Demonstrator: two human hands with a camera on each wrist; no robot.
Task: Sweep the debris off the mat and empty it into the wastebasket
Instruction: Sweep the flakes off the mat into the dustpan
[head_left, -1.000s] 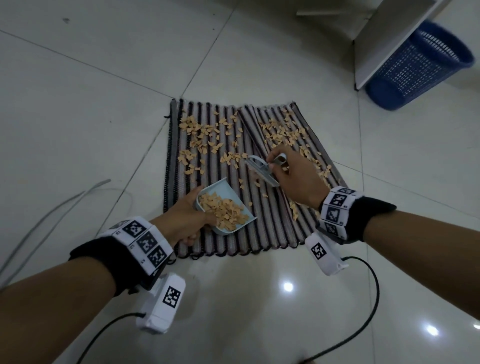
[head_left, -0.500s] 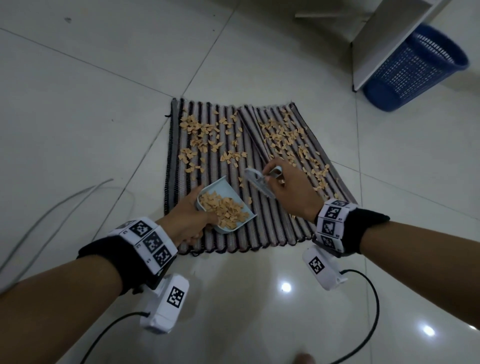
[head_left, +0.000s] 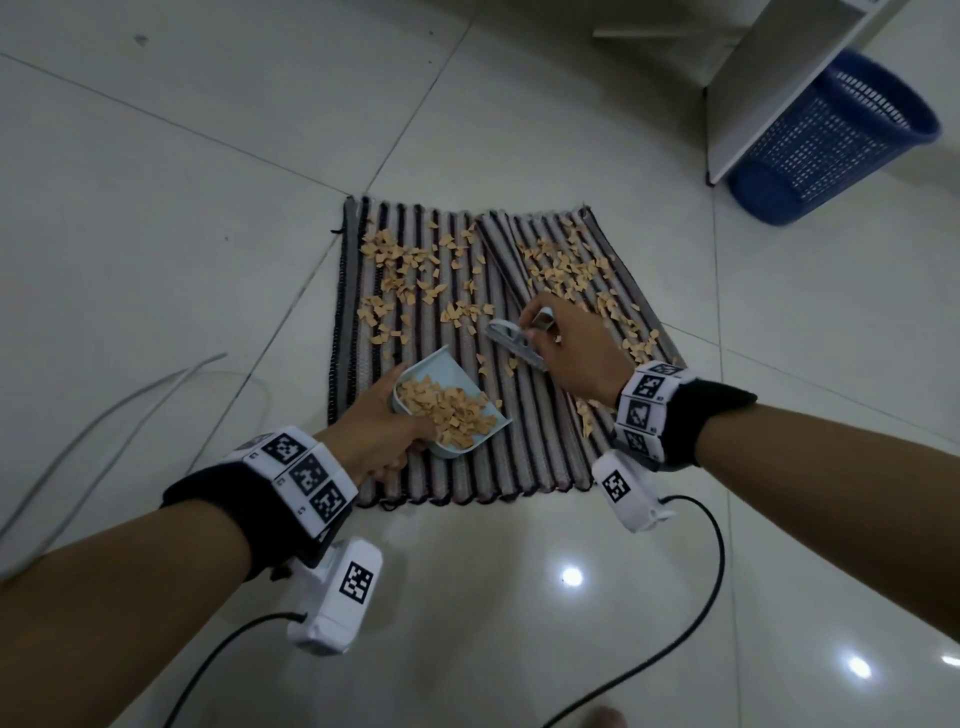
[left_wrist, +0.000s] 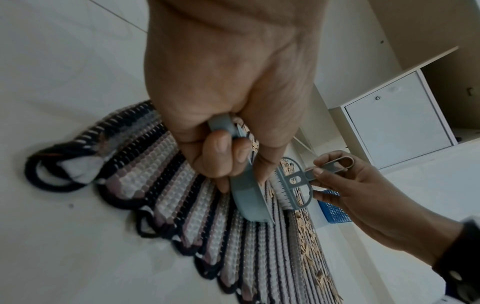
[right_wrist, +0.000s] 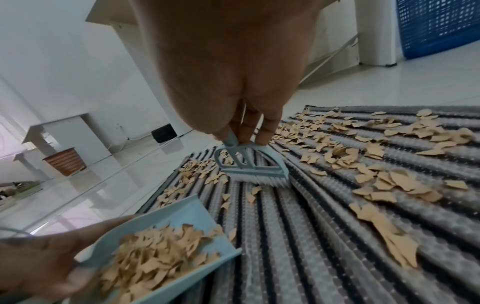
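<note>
A striped mat (head_left: 524, 457) lies on the white tiled floor, strewn with tan paper scraps (head_left: 405, 265). My left hand (head_left: 379, 431) grips a light blue dustpan (head_left: 447, 369) holding a heap of scraps, its lip down on the mat's near left part. My right hand (head_left: 566, 348) pinches the handle of a small blue-grey brush (head_left: 511, 340) just right of the pan. In the right wrist view the brush (right_wrist: 255, 166) has its white bristles on the mat beyond the dustpan (right_wrist: 182, 218). The left wrist view shows the dustpan (left_wrist: 246, 197) edge-on beside the brush (left_wrist: 293, 183). A blue wastebasket (head_left: 831, 140) stands at the far right.
A white cabinet panel (head_left: 769, 88) stands just left of the wastebasket. Grey cables (head_left: 119, 410) curve over the floor at the left. Black wrist-camera cables (head_left: 691, 597) trail over the tiles near me. A brown basket (right_wrist: 64, 160) stands far off by white furniture.
The brush and my right hand have drawn back toward me and the dustpan over the mat. The dustpan has stayed where it was.
</note>
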